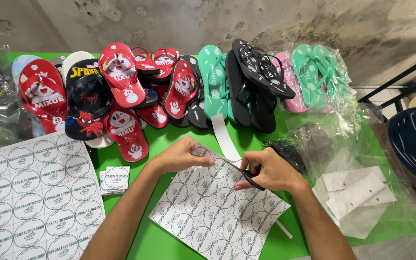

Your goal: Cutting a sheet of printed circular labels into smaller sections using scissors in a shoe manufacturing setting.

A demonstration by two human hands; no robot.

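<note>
Evidently steadying the sticker sheet point(217, 212) flat on the green table point(164, 240), left hand point(184, 155) presses with fingers together while right hand point(266, 169) grips black scissors point(251, 179).

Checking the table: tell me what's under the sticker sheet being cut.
The sticker sheet lies on the green table. Anything beneath it is covered.

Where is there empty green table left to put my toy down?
The biggest bare patch of the green table lies between the large uncut sticker sheet and the tilted sticker sheet under the hands. A small strip sits under the row of rubber flip-flops. The right side is crowded with clear plastic bags.
</note>
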